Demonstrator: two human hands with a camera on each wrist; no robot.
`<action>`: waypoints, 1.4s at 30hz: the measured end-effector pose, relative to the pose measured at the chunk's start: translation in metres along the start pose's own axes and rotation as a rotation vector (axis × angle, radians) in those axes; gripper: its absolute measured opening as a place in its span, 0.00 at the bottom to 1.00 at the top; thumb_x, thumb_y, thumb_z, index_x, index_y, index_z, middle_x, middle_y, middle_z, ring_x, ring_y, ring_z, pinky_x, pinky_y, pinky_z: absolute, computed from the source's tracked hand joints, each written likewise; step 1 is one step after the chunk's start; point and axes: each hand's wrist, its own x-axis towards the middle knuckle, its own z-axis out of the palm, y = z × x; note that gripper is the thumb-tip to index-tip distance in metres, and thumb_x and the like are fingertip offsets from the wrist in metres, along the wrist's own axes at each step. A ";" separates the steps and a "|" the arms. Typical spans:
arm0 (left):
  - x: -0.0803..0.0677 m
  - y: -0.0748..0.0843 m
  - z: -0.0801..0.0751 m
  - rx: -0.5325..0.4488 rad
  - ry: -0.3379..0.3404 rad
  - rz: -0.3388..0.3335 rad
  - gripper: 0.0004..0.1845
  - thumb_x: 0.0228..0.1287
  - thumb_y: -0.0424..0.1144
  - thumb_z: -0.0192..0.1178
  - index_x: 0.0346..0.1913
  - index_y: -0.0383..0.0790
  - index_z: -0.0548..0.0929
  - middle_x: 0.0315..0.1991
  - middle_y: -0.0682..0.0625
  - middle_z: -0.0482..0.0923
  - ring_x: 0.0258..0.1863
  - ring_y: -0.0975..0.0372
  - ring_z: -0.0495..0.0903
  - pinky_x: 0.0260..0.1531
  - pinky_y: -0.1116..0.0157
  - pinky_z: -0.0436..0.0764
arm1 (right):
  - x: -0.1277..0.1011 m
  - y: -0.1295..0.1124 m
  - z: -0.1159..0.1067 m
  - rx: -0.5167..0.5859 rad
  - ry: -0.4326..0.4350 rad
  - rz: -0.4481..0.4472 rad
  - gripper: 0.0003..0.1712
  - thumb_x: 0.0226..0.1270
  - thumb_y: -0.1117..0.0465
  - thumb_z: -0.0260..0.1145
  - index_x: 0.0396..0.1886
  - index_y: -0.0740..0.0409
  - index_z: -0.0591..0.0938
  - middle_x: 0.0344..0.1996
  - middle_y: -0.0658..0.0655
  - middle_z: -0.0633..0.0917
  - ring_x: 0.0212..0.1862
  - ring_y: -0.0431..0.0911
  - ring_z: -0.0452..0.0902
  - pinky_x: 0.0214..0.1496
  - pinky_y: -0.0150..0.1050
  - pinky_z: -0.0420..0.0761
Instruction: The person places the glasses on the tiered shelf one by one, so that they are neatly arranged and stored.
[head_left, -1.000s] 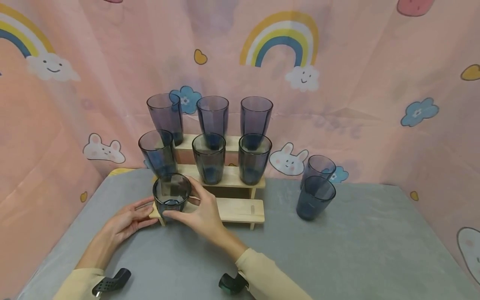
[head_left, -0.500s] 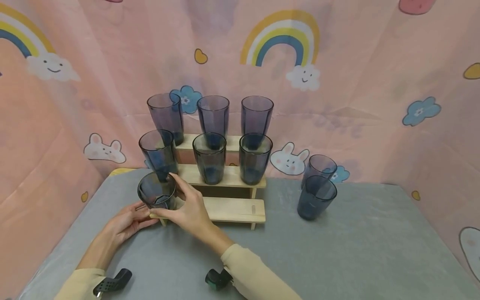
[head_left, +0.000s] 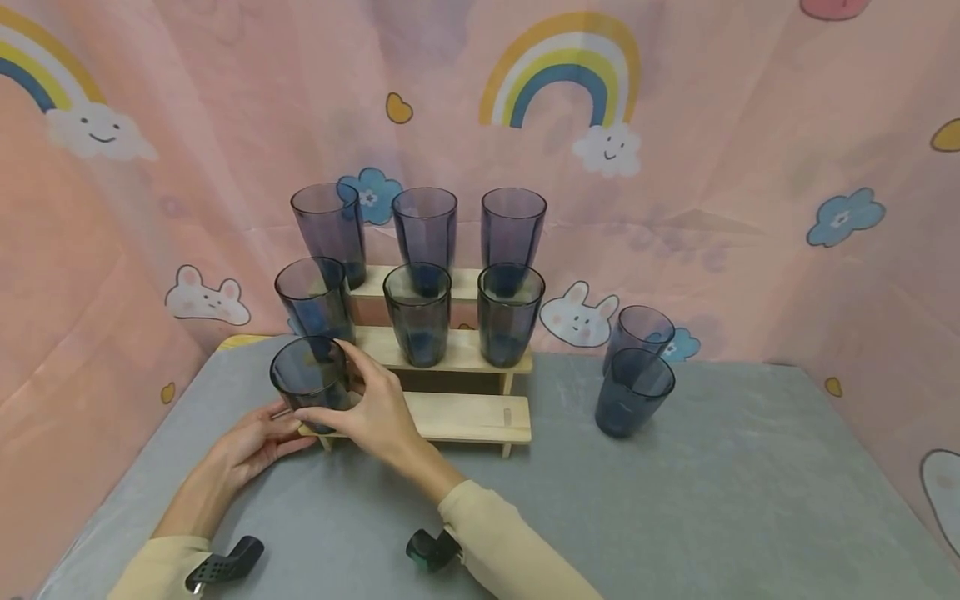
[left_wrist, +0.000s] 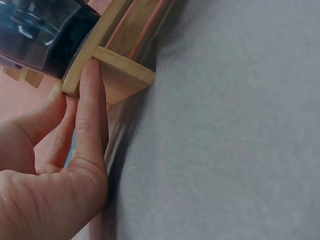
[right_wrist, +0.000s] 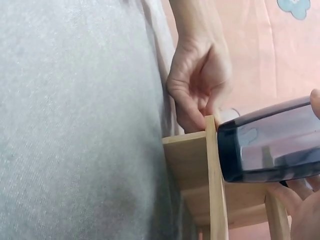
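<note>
A dark blue-grey drinking glass (head_left: 309, 375) stands upright at the left end of the lowest step of a wooden tiered rack (head_left: 465, 418). My right hand (head_left: 378, 417) grips it from the right, thumb in front and fingers behind. In the right wrist view the glass (right_wrist: 270, 145) has its base against the board. Meanwhile my left hand (head_left: 251, 442) holds the left end of that step. The left wrist view has the left hand (left_wrist: 60, 165) pinching the board (left_wrist: 82, 62), thumb at its upper edge and a finger along the leg.
Several similar glasses fill the upper two steps, among them one glass (head_left: 417, 317) at the middle. Two more, a front glass (head_left: 634, 396) and a rear glass (head_left: 643, 323), stand on the grey cloth (head_left: 712, 483) to the right. A patterned pink curtain (head_left: 712, 125) hangs behind.
My right hand has moved the glass leftward to the end of the lowest step, mostly in the first half second. The left hand has stayed at the rack's end.
</note>
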 end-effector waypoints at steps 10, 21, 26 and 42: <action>-0.003 0.001 0.001 -0.053 -0.005 0.004 0.44 0.73 0.23 0.48 0.74 0.30 0.25 0.46 0.59 0.78 0.48 0.67 0.81 0.52 0.60 0.82 | 0.000 -0.007 0.006 -0.092 0.035 0.101 0.49 0.47 0.51 0.82 0.69 0.53 0.70 0.53 0.52 0.78 0.52 0.36 0.77 0.51 0.23 0.77; -0.005 0.002 0.005 -0.079 0.004 -0.014 0.42 0.74 0.23 0.46 0.75 0.30 0.26 0.46 0.57 0.80 0.48 0.65 0.82 0.51 0.61 0.82 | 0.001 -0.008 0.005 -0.022 -0.018 0.219 0.46 0.48 0.50 0.82 0.66 0.53 0.69 0.55 0.51 0.77 0.54 0.37 0.76 0.53 0.26 0.78; -0.005 0.002 0.005 -0.084 0.005 -0.013 0.43 0.74 0.23 0.46 0.75 0.31 0.26 0.46 0.57 0.80 0.47 0.65 0.82 0.51 0.61 0.82 | 0.002 -0.010 0.003 -0.050 -0.038 0.240 0.47 0.49 0.48 0.81 0.67 0.53 0.68 0.55 0.51 0.77 0.53 0.37 0.76 0.52 0.26 0.79; -0.005 0.004 0.011 -0.103 0.035 -0.029 0.40 0.74 0.22 0.44 0.76 0.31 0.28 0.44 0.55 0.83 0.46 0.65 0.83 0.48 0.61 0.84 | -0.014 -0.032 -0.052 0.028 -0.079 0.099 0.38 0.58 0.56 0.76 0.67 0.55 0.72 0.60 0.54 0.77 0.60 0.45 0.76 0.60 0.34 0.78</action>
